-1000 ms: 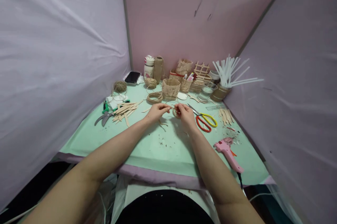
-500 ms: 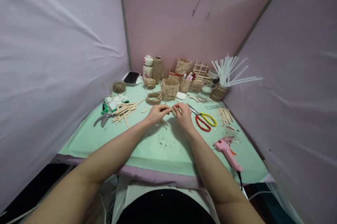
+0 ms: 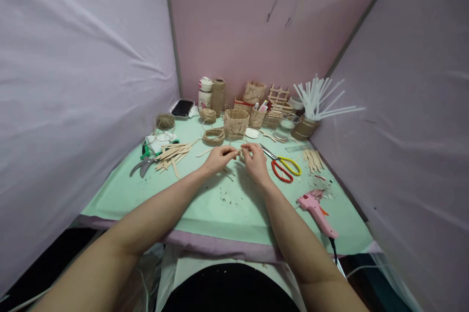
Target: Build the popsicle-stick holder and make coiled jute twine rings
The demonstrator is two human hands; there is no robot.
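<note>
My left hand (image 3: 221,156) and my right hand (image 3: 255,161) meet over the middle of the table, fingertips almost touching. Both pinch a small tan piece of twine (image 3: 241,155), mostly covered by the fingers, so its shape is unclear. Just beyond them stand a scalloped tan basket (image 3: 236,124) and a flat coil of twine (image 3: 214,136). Scissors (image 3: 282,165) with one red and one yellow handle lie beside my right hand. A heap of flat wooden sticks (image 3: 174,156) is left of my left hand.
Pruning shears (image 3: 144,165) lie at the left, near a ball of twine (image 3: 165,121) and a phone (image 3: 182,108). A pink glue gun (image 3: 317,212) rests front right. Behind are a clear water bowl (image 3: 287,127), a bottle (image 3: 205,94) and white glue sticks (image 3: 315,99) in a pot.
The fingers of my right hand have shifted very slightly around the twine piece. Everything on the table stays where it was.
</note>
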